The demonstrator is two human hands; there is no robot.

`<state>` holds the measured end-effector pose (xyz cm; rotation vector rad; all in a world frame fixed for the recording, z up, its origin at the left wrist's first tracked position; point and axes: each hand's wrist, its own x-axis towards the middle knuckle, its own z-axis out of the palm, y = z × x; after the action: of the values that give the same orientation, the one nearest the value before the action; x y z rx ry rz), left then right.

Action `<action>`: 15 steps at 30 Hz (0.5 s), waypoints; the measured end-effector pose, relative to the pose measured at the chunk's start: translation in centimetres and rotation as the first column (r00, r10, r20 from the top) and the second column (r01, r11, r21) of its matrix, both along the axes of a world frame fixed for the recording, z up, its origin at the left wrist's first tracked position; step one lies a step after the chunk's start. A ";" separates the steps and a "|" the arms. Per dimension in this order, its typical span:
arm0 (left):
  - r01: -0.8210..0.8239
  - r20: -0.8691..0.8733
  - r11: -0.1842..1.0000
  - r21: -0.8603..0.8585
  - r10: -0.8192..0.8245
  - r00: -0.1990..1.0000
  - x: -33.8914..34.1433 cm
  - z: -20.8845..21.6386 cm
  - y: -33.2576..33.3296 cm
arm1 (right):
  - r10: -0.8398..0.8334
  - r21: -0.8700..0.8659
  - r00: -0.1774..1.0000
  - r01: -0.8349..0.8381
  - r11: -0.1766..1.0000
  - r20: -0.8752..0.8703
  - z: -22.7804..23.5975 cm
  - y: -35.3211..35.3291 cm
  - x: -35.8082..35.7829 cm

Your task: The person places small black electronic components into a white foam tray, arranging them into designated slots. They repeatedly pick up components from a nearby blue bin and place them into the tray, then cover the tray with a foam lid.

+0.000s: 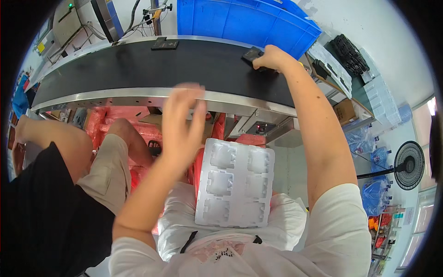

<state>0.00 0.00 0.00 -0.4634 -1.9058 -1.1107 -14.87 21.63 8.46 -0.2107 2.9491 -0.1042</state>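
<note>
My right hand (273, 59) reaches over the far right part of the black conveyor belt (198, 64). Its fingers are closed on a flat black rectangular part (251, 55), tilted at the belt's surface; some fingers are hidden behind the hand. My left hand (182, 117), blurred by motion, is raised in front of the belt's near metal edge. Its fingers are apart and nothing shows in them. On my lap lies a white plastic tray (241, 184) with several moulded pockets and no parts visible in them. Another flat black part (164, 44) rests farther left on the belt.
A large blue crate (244, 23) stands behind the belt. At right, a shelf holds white trays (383, 99) and stacked black pieces (349, 55). A black fan (409, 165) stands farther right. Another person (50, 198) sits close at my left.
</note>
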 end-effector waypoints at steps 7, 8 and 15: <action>-0.461 -0.198 0.664 -0.589 0.435 0.879 -16.4 1.4 -4.2 | -0.069 -0.508 0.978 -0.041 0.860 -0.196 -1.9 4.8 4.1; -0.303 -0.050 0.616 -0.727 0.393 0.918 -17.5 1.1 -4.4 | -0.074 -0.560 0.970 -0.071 0.826 -0.232 -2.0 5.4 5.4; 0.123 0.282 0.362 -0.924 0.430 0.857 -17.6 2.9 -2.4 | 0.136 -0.784 0.990 -0.063 0.618 0.028 -1.6 8.0 18.0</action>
<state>-17.62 -2.38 2.85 -0.5946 -2.8967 0.2097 3.16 29.67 6.83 -0.4649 2.5754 -1.3628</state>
